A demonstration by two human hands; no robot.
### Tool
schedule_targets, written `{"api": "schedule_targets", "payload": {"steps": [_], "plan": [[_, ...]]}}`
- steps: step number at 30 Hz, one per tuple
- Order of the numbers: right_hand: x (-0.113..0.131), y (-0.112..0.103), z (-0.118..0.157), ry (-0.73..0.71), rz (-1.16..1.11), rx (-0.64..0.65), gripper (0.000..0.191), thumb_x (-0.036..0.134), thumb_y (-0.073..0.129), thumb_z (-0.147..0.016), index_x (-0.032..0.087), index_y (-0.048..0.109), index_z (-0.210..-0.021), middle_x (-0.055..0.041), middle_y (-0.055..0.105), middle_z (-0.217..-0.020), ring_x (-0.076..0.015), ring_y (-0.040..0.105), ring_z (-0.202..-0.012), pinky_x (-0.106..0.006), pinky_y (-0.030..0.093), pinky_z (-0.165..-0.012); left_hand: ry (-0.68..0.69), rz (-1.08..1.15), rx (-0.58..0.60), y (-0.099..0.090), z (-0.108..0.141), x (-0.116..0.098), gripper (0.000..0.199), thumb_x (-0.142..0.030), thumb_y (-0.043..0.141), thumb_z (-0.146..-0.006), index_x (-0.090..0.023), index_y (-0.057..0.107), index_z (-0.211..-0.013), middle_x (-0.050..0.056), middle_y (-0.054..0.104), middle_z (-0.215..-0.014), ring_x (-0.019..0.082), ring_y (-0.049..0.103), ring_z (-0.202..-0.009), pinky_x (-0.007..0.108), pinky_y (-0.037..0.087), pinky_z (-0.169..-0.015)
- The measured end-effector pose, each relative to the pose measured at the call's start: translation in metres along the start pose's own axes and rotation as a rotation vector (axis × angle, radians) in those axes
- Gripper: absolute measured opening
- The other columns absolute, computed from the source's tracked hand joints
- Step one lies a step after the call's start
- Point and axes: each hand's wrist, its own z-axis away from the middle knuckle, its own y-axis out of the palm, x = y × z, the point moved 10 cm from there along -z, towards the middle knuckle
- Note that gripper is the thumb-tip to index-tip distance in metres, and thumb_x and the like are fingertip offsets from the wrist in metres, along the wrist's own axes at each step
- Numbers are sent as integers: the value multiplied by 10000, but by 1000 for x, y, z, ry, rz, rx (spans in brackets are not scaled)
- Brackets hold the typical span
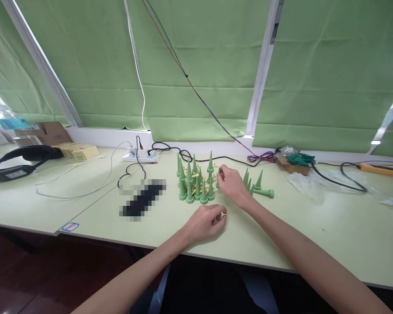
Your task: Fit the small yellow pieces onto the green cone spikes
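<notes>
On the table stands a cluster of upright green cone-shaped pieces with round bases, and small yellow parts show among them. My right hand reaches to the cluster's right edge. Its fingers pinch a green cone piece, mostly covered by the fingertips. Nearer to me, my left hand rests on the table in front of the cones. Its fingers are loosely curled, thumb close to the index finger, with nothing visible in them. Right of my right hand are more cones, standing, and one green piece lying on its side.
A pixelated dark object lies left of the cones. Behind are a power strip and black cables. A black headset and yellow boxes sit far left. To the right are a small cardboard box and clear plastic bags.
</notes>
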Motion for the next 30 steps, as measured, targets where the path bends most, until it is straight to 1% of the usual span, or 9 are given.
{"api": "schedule_targets", "payload": {"steps": [4, 8, 12, 16, 21, 24, 27, 30], "plan": [[-1, 19, -11, 2, 15, 50, 93, 193, 464, -936, 188, 529, -869, -73, 654, -789, -191, 577, -669, -268, 305, -571, 24, -11, -4, 1, 0, -2, 141, -167, 474, -873, -167, 612, -844, -10, 556, -657, 90, 457, -540, 222, 342, -527], [-6, 32, -19, 30, 1, 90, 111, 199, 479, -934, 185, 559, -857, -74, 657, -780, -193, 582, -685, -264, 312, -578, 31, -15, 3, 2, -1, -4, 142, -157, 478, -859, -167, 619, -835, -1, 575, -665, 95, 475, -544, 223, 352, -531], [-7, 37, -22, 35, -9, 112, 218, 245, 459, -956, 179, 585, -791, -77, 651, -725, -189, 577, -661, -266, 331, -594, 30, -22, 22, 4, -1, -4, 136, -146, 484, -847, -166, 618, -832, -2, 582, -671, 97, 487, -549, 223, 362, -540], [-5, 35, -19, 15, -19, 132, 291, 290, 431, -978, 178, 614, -781, -82, 657, -722, -188, 580, -670, -265, 342, -602, 33, -33, 25, 5, -1, -4, 134, -139, 486, -845, -167, 616, -828, -3, 581, -668, 98, 480, -549, 225, 353, -541], [1, 21, -17, -18, 1, 159, 259, 303, 482, -957, 179, 630, -784, -86, 668, -743, -195, 592, -706, -262, 344, -596, 40, -42, 23, 4, -1, -6, 134, -143, 485, -851, -164, 613, -816, -8, 563, -656, 95, 457, -541, 227, 334, -530], [4, 1, -21, -63, 56, 146, 223, 284, 489, -951, 180, 644, -829, -87, 684, -793, -202, 606, -759, -268, 356, -621, 39, -43, 23, 3, -2, -7, 138, -144, 483, -855, -163, 610, -804, -12, 554, -652, 90, 443, -535, 227, 326, -525], [-9, -24, -31, -30, 183, 128, 192, 251, 496, -940, 179, 660, -873, -99, 694, -841, -214, 613, -782, -281, 363, -637, 47, -37, 27, 3, -2, -10, 145, -142, 481, -856, -159, 613, -797, -9, 556, -656, 89, 438, -539, 228, 321, -525], [-34, -44, -43, 43, 351, 149, 164, 209, 513, -921, 168, 672, -932, -133, 691, -936, -244, 624, -893, -296, 393, -696, 43, -33, 27, 3, -3, -10, 155, -142, 478, -859, -154, 619, -793, -8, 562, -658, 87, 435, -541, 231, 317, -529]]}}
